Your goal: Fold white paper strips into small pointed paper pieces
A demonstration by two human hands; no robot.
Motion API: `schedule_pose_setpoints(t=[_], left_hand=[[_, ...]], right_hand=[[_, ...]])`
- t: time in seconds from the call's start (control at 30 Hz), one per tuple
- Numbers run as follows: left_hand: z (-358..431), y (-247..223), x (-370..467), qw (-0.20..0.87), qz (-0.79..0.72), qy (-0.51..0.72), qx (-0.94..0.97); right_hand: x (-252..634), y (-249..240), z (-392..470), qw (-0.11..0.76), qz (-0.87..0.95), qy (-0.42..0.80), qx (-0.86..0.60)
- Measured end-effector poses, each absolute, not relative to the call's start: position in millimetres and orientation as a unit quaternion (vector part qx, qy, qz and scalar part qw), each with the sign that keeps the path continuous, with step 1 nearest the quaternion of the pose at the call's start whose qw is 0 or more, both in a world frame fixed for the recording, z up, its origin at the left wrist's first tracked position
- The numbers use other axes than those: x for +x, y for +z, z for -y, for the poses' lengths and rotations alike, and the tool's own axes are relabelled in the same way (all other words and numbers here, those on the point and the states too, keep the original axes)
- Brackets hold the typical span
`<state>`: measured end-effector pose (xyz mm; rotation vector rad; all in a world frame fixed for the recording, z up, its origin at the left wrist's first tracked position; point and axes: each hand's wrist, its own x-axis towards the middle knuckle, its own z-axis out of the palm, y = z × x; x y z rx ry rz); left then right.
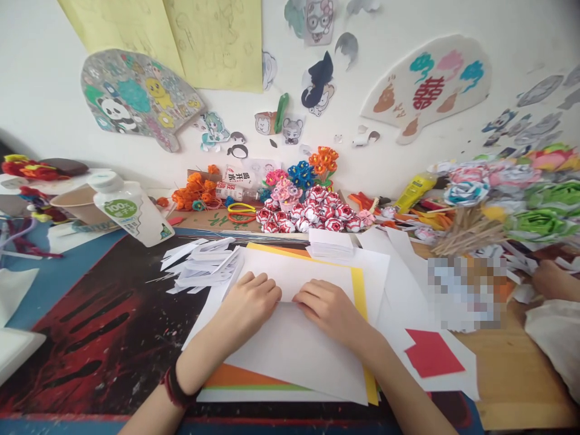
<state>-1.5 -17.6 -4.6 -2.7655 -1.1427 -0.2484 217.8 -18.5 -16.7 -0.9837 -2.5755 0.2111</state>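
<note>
A large white sheet of paper (299,356) lies on a stack of paper. My left hand (254,296) and my right hand (328,308) are side by side on it, with a small gap between them. The fingers of both are curled down and pinch a horizontal edge or fold in the white paper; the fingertips are partly hidden. Under the sheet show a yellow sheet (359,290) and an orange sheet (254,374), plus a green edge. Left of my left hand lies a pile of folded white paper strips (206,266).
A white stack of small papers (330,243) sits beyond the sheet. Red-and-white paper flowers (312,211) line the back. A white bottle (131,208) stands back left. At right are a red paper piece (434,353), a yellow bottle (414,190) and another person's arm (556,281).
</note>
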Motion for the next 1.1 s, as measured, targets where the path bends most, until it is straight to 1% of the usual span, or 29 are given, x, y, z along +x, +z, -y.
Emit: schedule_pose_setpoints(t=[0.13, 0.23, 0.37, 0.5, 0.6, 0.73, 0.87, 1.1], left_hand=[[21, -4, 1, 0.093, 0.355, -0.081, -0.927], [22, -1, 0, 0.074, 0.338, -0.071, -0.935], [21, 2, -5, 0.035, 0.330, -0.058, -0.942], [19, 0, -9, 0.028, 0.329, -0.060, -0.942], [19, -4, -7, 0.043, 0.320, -0.066, -0.944], [21, -8, 0, 0.080, 0.329, -0.078, -0.938], [22, -8, 6, 0.056, 0.353, -0.098, -0.929], [25, -6, 7, -0.009, 0.341, -0.139, -0.930]], right_hand=[[218, -19, 23, 0.162, 0.928, -0.007, -0.334], [219, -20, 25, 0.151, 0.932, -0.033, -0.327], [222, -16, 26, 0.158, 0.931, 0.021, -0.328], [223, -11, 25, 0.161, 0.925, 0.070, -0.337], [221, -14, 23, 0.160, 0.920, 0.070, -0.351], [217, -23, 23, 0.169, 0.917, 0.041, -0.360], [214, -22, 25, 0.207, 0.905, 0.060, -0.365], [210, -22, 28, 0.293, 0.852, 0.191, -0.388]])
